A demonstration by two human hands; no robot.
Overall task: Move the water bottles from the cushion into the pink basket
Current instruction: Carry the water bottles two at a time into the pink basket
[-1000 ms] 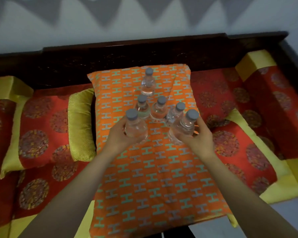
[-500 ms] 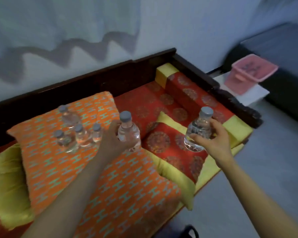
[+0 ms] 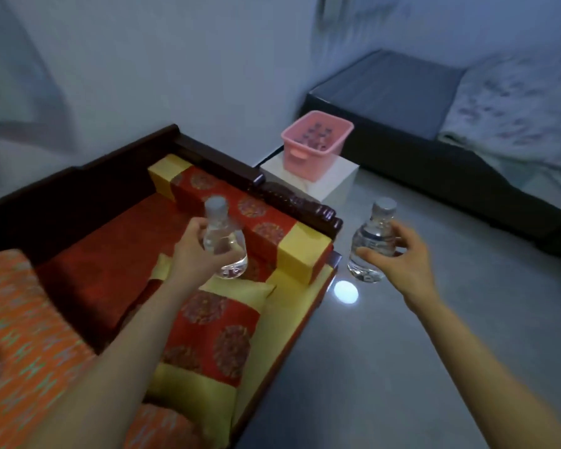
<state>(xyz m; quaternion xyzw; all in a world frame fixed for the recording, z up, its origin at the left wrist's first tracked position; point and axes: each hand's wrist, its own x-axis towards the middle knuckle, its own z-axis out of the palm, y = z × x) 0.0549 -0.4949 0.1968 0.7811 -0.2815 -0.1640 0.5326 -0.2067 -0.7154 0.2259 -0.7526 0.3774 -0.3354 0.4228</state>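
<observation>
My left hand [image 3: 193,251] grips a small clear water bottle [image 3: 222,243] with a grey cap, held upright above the red and yellow couch seat. My right hand [image 3: 397,259] grips a second water bottle [image 3: 373,241], upright over the grey floor beside the couch. The pink basket [image 3: 316,145] stands on a white block [image 3: 334,183] beyond the couch's end, ahead of both hands, with several bottle caps showing inside it. The orange patterned cushion [image 3: 20,319] lies at the far left edge; the bottles on it are out of view.
A dark wooden couch frame with a carved armrest [image 3: 292,199] lies between my left hand and the basket. A low dark bed [image 3: 434,102] with a pale blanket fills the back right. Grey floor [image 3: 386,367] stretches under my right arm.
The view has swung further right and both hands have carried their bottles toward the basket. The basket now appears nearer and more central; the bottles left on the cushion have dropped out of view.
</observation>
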